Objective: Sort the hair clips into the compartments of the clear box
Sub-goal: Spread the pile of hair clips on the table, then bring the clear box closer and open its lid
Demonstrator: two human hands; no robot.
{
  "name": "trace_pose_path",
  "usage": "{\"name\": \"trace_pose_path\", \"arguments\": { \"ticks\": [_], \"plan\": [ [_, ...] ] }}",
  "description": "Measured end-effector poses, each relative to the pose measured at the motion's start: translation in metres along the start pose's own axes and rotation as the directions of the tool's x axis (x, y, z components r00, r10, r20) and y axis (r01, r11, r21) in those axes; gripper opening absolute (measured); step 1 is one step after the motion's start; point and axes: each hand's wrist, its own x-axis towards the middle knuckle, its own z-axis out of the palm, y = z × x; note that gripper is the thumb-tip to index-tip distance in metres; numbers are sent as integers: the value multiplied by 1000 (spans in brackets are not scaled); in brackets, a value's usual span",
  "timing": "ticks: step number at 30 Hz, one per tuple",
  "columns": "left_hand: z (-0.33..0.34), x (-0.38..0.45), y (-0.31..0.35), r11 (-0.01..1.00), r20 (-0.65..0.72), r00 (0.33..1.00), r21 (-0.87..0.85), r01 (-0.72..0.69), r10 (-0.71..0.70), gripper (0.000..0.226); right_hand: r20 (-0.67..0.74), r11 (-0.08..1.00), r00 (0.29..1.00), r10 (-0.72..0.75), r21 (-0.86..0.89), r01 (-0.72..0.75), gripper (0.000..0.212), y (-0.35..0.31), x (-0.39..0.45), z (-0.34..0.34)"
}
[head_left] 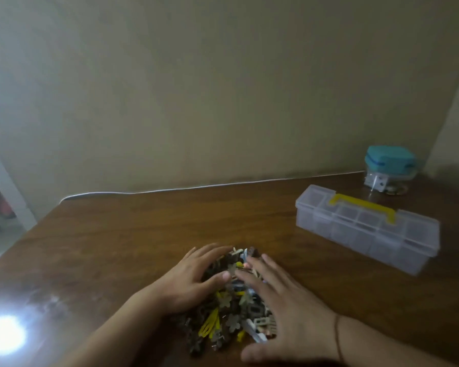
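A heap of hair clips (231, 311) in brown, yellow, beige and white lies on the wooden table near its front edge. My left hand (188, 279) rests on the heap's left side, fingers loosely bent over the clips. My right hand (284, 305) lies on the heap's right side with straight, spread fingers. Neither hand plainly grips a clip. The clear box (366, 229) with a yellow handle stands at the right, lid closed, well apart from both hands. Its compartments show through the plastic.
A small container with a teal lid (390, 168) stands at the back right corner by the wall. A white cable (196, 187) runs along the table's back edge. The brown table (143, 234) has a bright light glare at the front left.
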Motion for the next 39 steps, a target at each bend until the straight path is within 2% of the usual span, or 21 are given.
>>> {"name": "trace_pose_path", "arguments": {
  "ticks": [4, 7, 9, 10, 13, 15, 16, 17, 19, 23, 27, 29, 30, 32, 34, 39],
  "plan": [
    [0, -2, 1, 997, -66, 998, -77, -22, 17, 80, -71, 999, 996, -44, -29, 42, 107, -6, 11, -1],
    [-11, 4, 9, 995, -96, 995, -104, 1, -11, 81, -229, 1000, 974, -3, -9, 1, 96, 9, -8, -17],
    [-18, 15, 24, 998, -135, 990, -62, 25, -33, 78, -437, 996, 897, 68, -15, -83, 79, 34, -31, -34],
    [-20, 23, 34, 999, -170, 985, -12, 31, -33, 74, -552, 988, 829, 86, -61, -143, 71, 51, -44, -43],
    [-15, 55, 76, 979, -289, 956, 206, 6, 54, 74, -755, 881, 635, 165, -176, -439, 64, 103, -81, -66],
    [-4, 82, 106, 934, -327, 927, 352, -62, 185, 76, -733, 761, 589, 341, -153, -631, 76, 125, -100, -74],
    [3, 96, 120, 905, -330, 908, 412, -106, 257, 76, -684, 731, 589, 430, -119, -672, 82, 134, -107, -76],
    [11, 110, 133, 877, -319, 896, 460, -140, 310, 75, -652, 744, 590, 476, -59, -665, 83, 142, -111, -74],
    [25, 137, 152, 818, -264, 894, 550, -168, 361, 76, -640, 826, 608, 471, 79, -557, 76, 157, -112, -64],
    [38, 168, 160, 703, -98, 938, 689, -178, 333, 81, -750, 914, 545, 376, 204, -350, 58, 185, -113, -53],
    [34, 159, 152, 621, -29, 907, 738, -264, 420, 72, -741, 952, 597, 307, 240, -191, 55, 188, -120, -48],
    [31, 148, 148, 596, 10, 880, 732, -330, 476, 67, -742, 945, 591, 316, 300, -129, 55, 186, -123, -44],
    [29, 143, 145, 576, 31, 866, 734, -359, 499, 67, -723, 927, 597, 347, 362, -101, 61, 186, -124, -42],
    [27, 136, 142, 537, 52, 843, 750, -387, 536, 69, -617, 846, 657, 433, 530, -60, 89, 181, -126, -41],
    [27, 132, 144, 521, 76, 864, 770, -368, 498, 68, -494, 741, 710, 501, 669, -58, 113, 175, -126, -42],
    [21, 126, 162, 522, 111, 915, 792, -317, 388, 57, -419, 708, 735, 533, 696, -117, 130, 166, -128, -48]
  ]
}}
